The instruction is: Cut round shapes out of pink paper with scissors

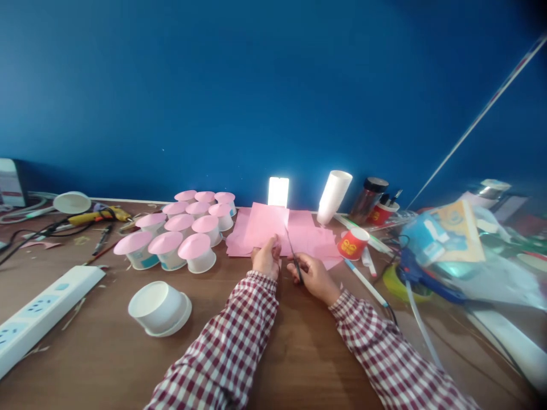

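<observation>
You hold a pink sheet above more pink paper on the brown table, left hand pinching its near edge, right hand curled around scissors. The sheet looks light, limp and easily creased, best gripped at its margin, clear of the blades.

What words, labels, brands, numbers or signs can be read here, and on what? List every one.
No text can be read for certain.
Red cup: yellow sign, too blurred to read.
Yellow packet, at right: markings, too blurred.
Front-left pink-topped cup: blue print, too small to make out.
</observation>
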The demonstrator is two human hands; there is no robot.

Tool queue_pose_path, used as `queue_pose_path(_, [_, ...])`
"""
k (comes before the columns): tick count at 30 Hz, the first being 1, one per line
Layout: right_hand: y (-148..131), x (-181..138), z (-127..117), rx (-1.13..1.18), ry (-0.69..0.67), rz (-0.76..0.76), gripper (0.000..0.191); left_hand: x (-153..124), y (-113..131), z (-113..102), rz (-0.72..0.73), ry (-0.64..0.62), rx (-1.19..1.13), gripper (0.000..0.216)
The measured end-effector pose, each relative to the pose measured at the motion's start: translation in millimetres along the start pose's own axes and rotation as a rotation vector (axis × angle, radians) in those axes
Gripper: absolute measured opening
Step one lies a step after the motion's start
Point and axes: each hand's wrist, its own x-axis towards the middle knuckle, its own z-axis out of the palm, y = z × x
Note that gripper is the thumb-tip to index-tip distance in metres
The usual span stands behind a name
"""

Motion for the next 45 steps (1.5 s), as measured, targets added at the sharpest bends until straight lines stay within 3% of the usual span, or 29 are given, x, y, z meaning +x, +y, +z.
queue_pose_path(6, [-5, -1, 0, -0.004, 0.012, -0.017, 0.035, 9, 5, -7, 0.026, -0.059, 0.096, 0.017])
queue_pose_path(12, [-4, 6, -5, 0.106, 0.283, -0.036, 0.039, 5, 0, -8, -0.008, -0.167, 0.144, 0.023])
queue_pose_path(16, [-8, 8, -6, 0.161, 0.379, -0.013, 0.044, -5, 3, -13, -0.018, -0.261, 0.237, 0.028])
queue_pose_path(26, [-17, 7, -1, 0.191, 0.378, -0.042, 0.039, -19, 1, -26, -0.144, -0.34, 0.237, 0.028])
queue_pose_path(35, [-9, 9, -8, 0.043, 0.404, -0.063, 0.033, -14, 8, -27, -0.273, -0.483, 0.313, 0.029])
queue_pose_path(42, [-15, 4, -4, 0.004, 0.395, -0.096, 0.032, -4, 9, -25, -0.063, -0.269, 0.199, 0.026])
queue_pose_path(45, [-19, -1, 0, 0.056, 0.188, -0.064, 0.028, 0, 11, -23, -0.022, -0.182, 0.17, 0.026])
